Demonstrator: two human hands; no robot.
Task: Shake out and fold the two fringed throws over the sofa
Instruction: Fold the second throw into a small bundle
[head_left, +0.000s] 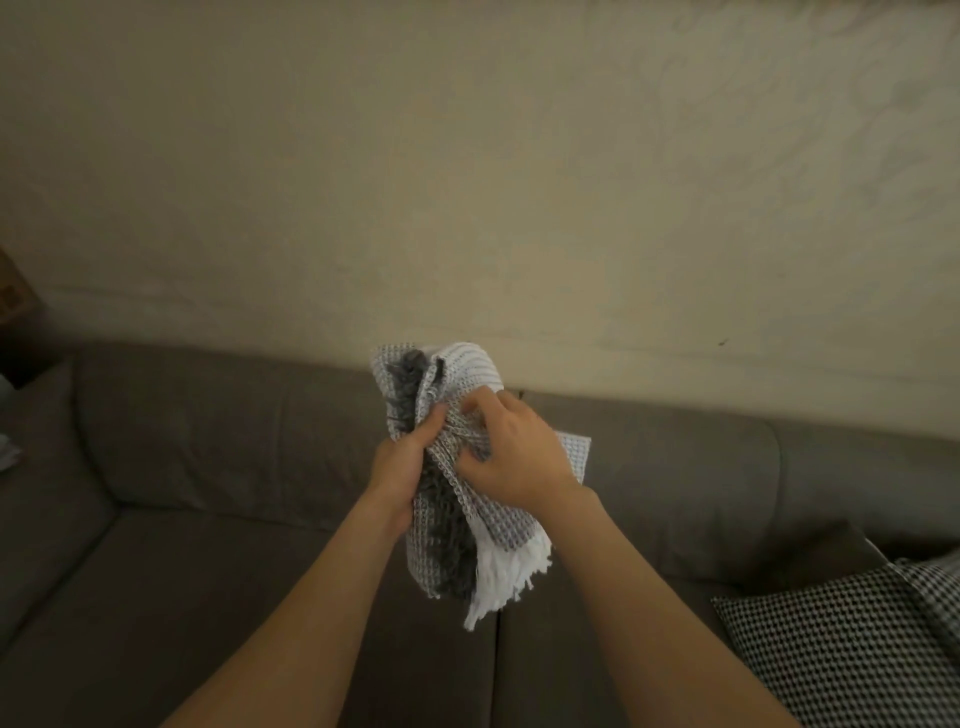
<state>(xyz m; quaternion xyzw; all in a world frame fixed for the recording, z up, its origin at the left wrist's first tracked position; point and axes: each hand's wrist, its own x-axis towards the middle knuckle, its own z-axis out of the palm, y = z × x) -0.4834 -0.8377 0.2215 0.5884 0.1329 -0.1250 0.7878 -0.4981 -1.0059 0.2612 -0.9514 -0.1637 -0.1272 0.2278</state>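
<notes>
A bunched grey-and-white waffle-weave throw (467, 374) with white fringe hanging at its lower end is held up in the air over the brown sofa (208, 545). My left hand (402, 467) grips the bundle from its left side, fingers curled round the fabric. On the right side, my right hand (511, 457) pinches the cloth with curled fingers. Darker grey fabric shows inside the bundle; I cannot tell whether it is a second throw.
A black-and-white patterned cushion (852, 639) lies on the sofa seat at the right. The beige wall (467, 182) rises behind the sofa back. Something pale sits at the far left edge (8, 447).
</notes>
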